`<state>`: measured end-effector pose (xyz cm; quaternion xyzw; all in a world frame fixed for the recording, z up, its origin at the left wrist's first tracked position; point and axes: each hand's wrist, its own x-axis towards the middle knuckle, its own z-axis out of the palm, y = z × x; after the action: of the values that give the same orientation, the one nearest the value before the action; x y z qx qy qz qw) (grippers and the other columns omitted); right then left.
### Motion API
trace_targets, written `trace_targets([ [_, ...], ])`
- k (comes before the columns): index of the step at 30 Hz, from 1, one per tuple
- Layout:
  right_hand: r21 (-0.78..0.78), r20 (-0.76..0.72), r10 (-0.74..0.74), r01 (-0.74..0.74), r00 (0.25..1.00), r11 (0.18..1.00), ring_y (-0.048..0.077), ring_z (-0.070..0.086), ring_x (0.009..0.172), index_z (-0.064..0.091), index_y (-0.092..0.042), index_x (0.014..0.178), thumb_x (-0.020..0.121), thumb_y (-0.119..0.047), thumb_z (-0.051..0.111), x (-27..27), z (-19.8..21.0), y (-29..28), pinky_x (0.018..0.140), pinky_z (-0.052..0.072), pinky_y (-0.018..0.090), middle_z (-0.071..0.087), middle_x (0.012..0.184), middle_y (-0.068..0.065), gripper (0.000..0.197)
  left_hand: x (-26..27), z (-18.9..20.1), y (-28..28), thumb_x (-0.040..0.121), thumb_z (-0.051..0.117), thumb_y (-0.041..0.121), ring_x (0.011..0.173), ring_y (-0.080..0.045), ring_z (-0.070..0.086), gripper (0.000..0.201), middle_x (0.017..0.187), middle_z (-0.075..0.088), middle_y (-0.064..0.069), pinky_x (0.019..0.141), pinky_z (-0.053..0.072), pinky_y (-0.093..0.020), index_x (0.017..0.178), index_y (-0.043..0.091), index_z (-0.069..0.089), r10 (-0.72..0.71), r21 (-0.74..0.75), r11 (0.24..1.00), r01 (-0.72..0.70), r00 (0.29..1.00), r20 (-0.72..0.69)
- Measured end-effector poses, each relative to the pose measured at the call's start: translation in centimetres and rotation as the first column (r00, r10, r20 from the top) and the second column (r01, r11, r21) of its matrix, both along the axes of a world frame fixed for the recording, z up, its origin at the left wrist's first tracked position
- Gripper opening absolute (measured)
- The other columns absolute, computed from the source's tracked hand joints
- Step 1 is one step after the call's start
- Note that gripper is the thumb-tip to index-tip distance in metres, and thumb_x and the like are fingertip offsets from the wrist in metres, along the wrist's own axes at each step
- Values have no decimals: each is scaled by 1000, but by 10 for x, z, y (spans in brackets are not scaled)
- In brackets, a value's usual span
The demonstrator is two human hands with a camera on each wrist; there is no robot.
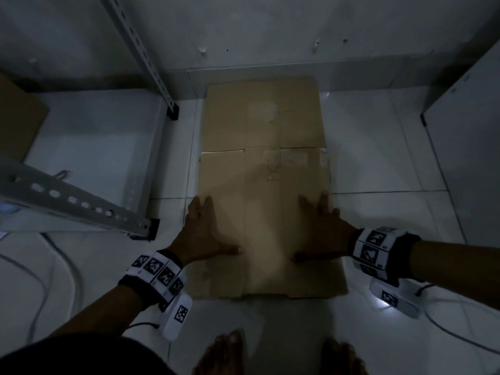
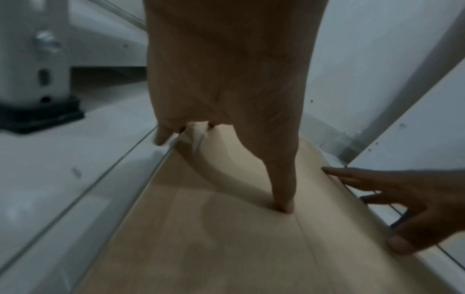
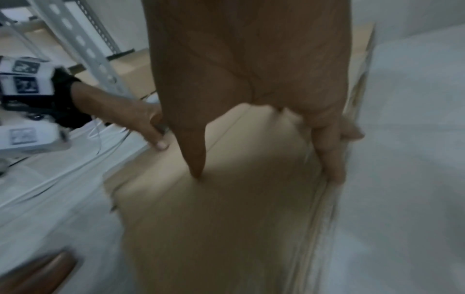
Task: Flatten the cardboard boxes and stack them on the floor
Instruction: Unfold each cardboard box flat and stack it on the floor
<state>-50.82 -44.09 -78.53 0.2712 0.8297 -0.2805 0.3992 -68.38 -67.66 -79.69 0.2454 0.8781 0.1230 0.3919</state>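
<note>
A flattened brown cardboard box [image 1: 262, 163] lies on the white tiled floor, its far end against the wall. In the right wrist view its right edge shows several layers [image 3: 324, 208] stacked under it. My left hand [image 1: 205, 231] presses flat on the near left part, thumb [image 2: 281, 191] stretched across the top and fingertips [image 2: 162, 137] at the left edge. My right hand [image 1: 322, 228] presses the near right part, thumb [image 3: 196, 159] on top and fingers [image 3: 332, 155] lying along the right edge. Neither hand grips anything.
A grey slotted metal rack [image 1: 81, 207] stands at the left, its foot [image 1: 151, 228] close to my left hand. Another brown box [image 1: 16, 115] sits on its low shelf. A white panel [image 1: 465, 158] stands to the right. Cables [image 1: 54, 280] trail on the floor; bare feet [image 1: 224, 355] are near the cardboard.
</note>
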Motion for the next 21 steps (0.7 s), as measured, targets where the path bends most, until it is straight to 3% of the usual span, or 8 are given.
trace_targets([
  [1,-12,8,8,-8,1000,1000,52,-12,144,-31,-35,147,67,-69,75,-1,10,4,120,11,58,-41,152,13,138,-2,7,3,47,84,68,149,-23,-10,157,156,-30,1,122,9,-40,151,19,-22,-31,-41,999,31,1000,-2],
  [3,-49,-15,-13,12,1000,999,42,1,149,-24,-28,152,78,-64,69,-2,43,12,122,12,50,-17,162,14,124,-6,28,5,55,83,65,149,-27,-8,149,155,-32,-1,122,11,-44,152,20,-20,-105,-113,988,103,994,-12],
  [5,-95,-87,-101,93,991,991,29,19,148,-18,-23,154,87,-57,64,-2,88,23,120,21,37,8,164,11,112,-11,66,7,61,80,64,149,-27,-4,140,155,-31,1,121,15,-46,154,21,-16,-150,-125,981,145,988,-24],
  [11,-157,-260,-363,332,895,930,25,39,137,-5,-24,156,89,-50,64,11,266,30,109,33,29,34,153,12,99,-9,240,23,81,73,48,149,-22,1,108,160,-20,-1,116,14,-29,156,20,2,-97,-9,995,97,994,-49],
  [13,-164,-286,-416,383,864,909,26,42,134,-1,-25,156,90,-49,63,19,334,24,106,34,29,39,149,14,96,-3,308,28,86,69,42,148,-22,7,97,160,-17,-1,113,17,-27,156,20,6,-120,24,992,122,991,-61],
  [17,-200,-301,-485,443,821,874,25,43,134,3,-22,157,91,-46,63,36,474,11,104,35,27,40,150,14,93,13,452,39,88,67,39,147,-23,11,87,160,-13,2,117,29,-37,155,21,13,-143,89,985,149,987,-69],
  [21,-214,-336,-576,535,745,817,25,46,134,5,-23,157,92,-46,63,55,608,2,105,40,31,40,151,13,90,34,586,57,90,65,37,147,-23,12,81,161,-7,-4,115,18,-29,153,20,17,-151,155,975,157,987,-50],
])
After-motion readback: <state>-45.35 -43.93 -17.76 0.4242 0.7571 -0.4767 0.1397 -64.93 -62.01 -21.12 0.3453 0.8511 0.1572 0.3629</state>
